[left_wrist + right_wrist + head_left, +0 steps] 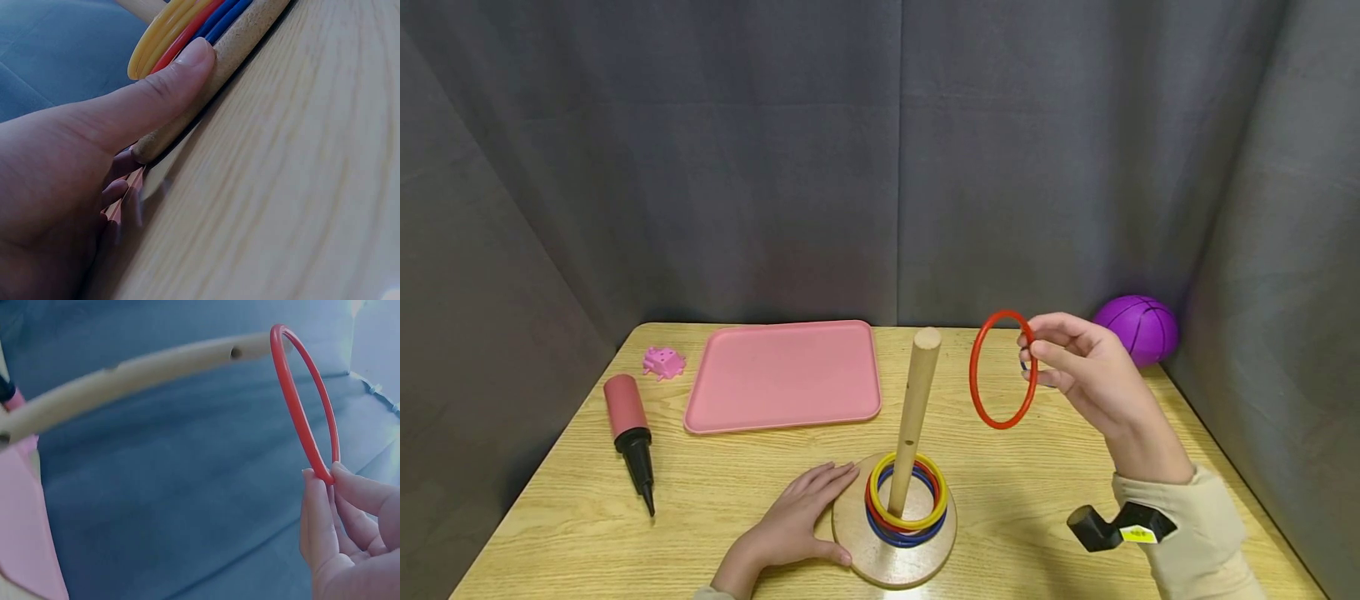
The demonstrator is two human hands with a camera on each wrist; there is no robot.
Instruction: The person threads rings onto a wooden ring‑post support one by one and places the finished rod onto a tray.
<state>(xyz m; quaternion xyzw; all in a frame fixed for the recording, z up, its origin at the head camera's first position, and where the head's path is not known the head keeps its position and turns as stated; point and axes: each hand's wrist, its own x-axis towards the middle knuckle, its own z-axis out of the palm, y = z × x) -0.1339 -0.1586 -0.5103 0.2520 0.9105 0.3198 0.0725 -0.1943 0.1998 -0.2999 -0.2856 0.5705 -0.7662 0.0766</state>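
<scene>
Between thumb and fingers, my right hand (1093,367) pinches a red ring (973,375), raised to the right of the peg stand. The ring hangs nearly upright, and in the right wrist view the wooden peg (144,378) passes behind it. My left hand (797,521) lies at the left edge of the round wooden base (891,567), fingers fairly straight and spread, thumb touching the rim. Around the foot of the peg, yellow, red and blue rings (181,44) are stacked on the base, yellow uppermost.
A pink tray (782,375) lies at the back left. Beside it are a pink pig-like toy (664,362) and a red-and-black hand pump (628,417). A purple ball (1138,329) sits at the back right corner. Grey curtains (775,167) enclose the table.
</scene>
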